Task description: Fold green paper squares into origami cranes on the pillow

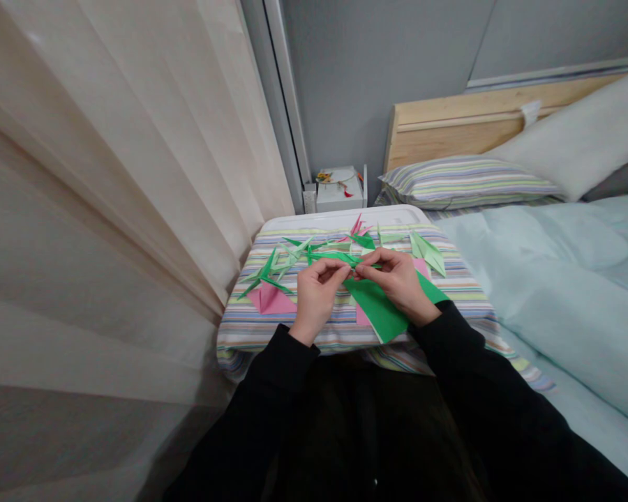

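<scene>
Between the fingertips of both hands is a narrow piece of folded green paper (pixel 340 256). My left hand (pixel 318 287) pinches it from the left, and my right hand (pixel 395 279) pinches it from the right, the fingertips almost touching. Under my right hand lies a flat sheet of green paper (pixel 379 310), with pink paper (pixel 363 317) partly showing beneath. A pink folded paper (pixel 273 298) rests left of my left hand. Beside it are green folded paper cranes (pixel 266 274). A pale green folded paper (pixel 428 252) lies beyond my right hand, and a pink paper crane (pixel 358 226) stands behind.
A striped cloth (pixel 314 335) covers the small table, whose white rim (pixel 345 217) shows at the back. A beige curtain (pixel 136 139) hangs close on the left. The bed with a pale blue quilt (pixel 555 279) is on the right. Behind stands a white box (pixel 340 199).
</scene>
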Action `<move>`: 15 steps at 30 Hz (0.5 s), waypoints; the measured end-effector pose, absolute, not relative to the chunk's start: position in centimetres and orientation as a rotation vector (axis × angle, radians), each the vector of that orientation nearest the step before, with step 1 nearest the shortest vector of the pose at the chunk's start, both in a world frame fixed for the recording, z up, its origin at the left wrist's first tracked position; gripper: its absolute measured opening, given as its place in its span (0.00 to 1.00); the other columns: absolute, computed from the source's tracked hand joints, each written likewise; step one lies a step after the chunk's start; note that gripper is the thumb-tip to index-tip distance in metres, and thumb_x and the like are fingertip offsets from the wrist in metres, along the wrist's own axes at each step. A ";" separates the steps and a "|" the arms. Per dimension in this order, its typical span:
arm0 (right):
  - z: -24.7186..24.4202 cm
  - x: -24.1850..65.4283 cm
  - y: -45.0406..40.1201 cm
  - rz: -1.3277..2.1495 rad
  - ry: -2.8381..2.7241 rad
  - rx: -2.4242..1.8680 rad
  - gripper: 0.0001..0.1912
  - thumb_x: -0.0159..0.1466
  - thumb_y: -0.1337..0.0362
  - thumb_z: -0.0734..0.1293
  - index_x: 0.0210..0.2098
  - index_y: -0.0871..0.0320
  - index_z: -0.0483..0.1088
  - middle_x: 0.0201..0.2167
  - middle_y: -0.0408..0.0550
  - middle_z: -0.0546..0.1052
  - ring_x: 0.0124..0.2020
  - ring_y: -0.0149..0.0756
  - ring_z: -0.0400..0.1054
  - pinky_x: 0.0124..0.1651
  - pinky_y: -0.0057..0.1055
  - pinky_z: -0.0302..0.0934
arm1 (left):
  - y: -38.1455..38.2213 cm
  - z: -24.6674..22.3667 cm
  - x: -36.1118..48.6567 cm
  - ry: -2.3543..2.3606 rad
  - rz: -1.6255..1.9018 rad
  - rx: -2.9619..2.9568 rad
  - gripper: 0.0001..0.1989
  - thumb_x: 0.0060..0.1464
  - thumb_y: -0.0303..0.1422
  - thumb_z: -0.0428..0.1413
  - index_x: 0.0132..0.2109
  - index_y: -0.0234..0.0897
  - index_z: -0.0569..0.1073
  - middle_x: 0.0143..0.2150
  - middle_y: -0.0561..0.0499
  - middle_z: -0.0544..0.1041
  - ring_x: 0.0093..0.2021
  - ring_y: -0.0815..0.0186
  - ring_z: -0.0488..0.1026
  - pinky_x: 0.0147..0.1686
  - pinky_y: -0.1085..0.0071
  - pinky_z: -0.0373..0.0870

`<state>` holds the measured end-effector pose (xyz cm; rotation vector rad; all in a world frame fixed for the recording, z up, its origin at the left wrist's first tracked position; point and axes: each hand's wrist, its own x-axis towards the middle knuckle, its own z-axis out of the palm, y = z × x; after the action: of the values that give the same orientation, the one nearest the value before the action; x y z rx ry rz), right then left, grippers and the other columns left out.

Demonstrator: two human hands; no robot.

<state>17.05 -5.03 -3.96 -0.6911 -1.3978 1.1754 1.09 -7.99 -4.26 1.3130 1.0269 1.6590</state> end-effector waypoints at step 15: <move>-4.0 16.9 -5.2 1.209 -1.365 -0.709 0.11 0.53 0.60 0.79 0.25 0.56 0.74 0.24 0.44 0.81 0.27 0.36 0.76 0.38 0.36 0.72 | -8.0 -4.4 1.0 1.035 1.657 1.310 0.10 0.48 0.36 0.69 0.31 0.36 0.78 0.29 0.50 0.81 0.31 0.63 0.80 0.36 0.66 0.78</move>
<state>16.88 -5.16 -3.95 -0.7094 -1.3646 1.2088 1.04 -7.98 -4.44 1.3104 1.0345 1.6574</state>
